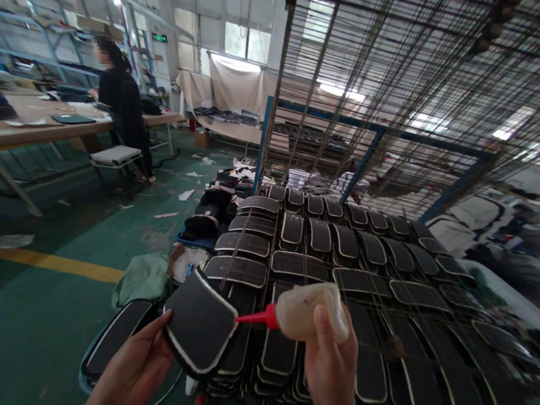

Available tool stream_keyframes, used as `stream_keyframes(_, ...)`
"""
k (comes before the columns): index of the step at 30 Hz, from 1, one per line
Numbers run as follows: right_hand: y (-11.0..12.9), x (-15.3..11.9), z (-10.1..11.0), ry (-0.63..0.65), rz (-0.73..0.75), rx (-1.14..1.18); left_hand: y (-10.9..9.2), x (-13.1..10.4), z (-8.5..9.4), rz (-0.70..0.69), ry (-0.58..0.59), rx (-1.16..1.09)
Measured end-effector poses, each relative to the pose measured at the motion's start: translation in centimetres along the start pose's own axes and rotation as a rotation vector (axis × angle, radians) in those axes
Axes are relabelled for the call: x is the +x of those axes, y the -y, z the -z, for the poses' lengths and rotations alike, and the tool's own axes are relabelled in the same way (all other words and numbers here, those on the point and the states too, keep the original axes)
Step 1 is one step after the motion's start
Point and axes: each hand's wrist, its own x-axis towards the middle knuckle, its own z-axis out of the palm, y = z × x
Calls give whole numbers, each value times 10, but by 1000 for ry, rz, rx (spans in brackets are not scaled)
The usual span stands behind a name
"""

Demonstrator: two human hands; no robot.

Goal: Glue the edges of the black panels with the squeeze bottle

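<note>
My left hand (142,363) grips the left edge of a dark curved panel (200,321) with a whitish line along its border. My right hand (333,359) is wrapped round a squeeze bottle (309,311) of yellowish, cloudy material, held nearly level. Its red nozzle (257,317) points left, and the tip is at the panel's upper right edge; whether it touches is too small to tell. Beneath both hands, many similar dark panels (279,353) with pale borders lie in rows of stacks.
A wire rack (364,64) on a blue frame rises over the rows. Green cloth (141,279) and another dark panel (118,335) lie at left. Farther left, a person in black (120,98) stands by a long table (30,120) and a stool (115,155). Scraps litter the green floor.
</note>
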Motion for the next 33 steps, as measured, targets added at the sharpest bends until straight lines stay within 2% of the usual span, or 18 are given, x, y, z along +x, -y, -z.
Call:
stream_keyframes(4, -8, -6, 5, -14, -34, -38, 2, 7, -1, -3, 2, -39)
stream_keyframes(13, -30, -38, 14, 13, -130, -60, 1, 14, 5, -8, -2, -66)
stream_keyframes(18, -39, -46, 14, 72, -186, -27, 0, 17, 10, -12, -12, -76)
stream_keyframes(23, -26, -34, 5, 38, -88, 33, -1, 17, 16, -6, 1, -56)
stream_keyframes(28, -20, -35, 10, 109, 8, -41, -4, 16, 19, 35, 10, -82)
stream_keyframes(30, -24, -43, 13, 154, -51, -43, -6, 16, 19, 41, -4, -91)
stream_keyframes(33, -33, -52, 8, 164, -282, 105, -10, 17, 20, 35, -26, -100)
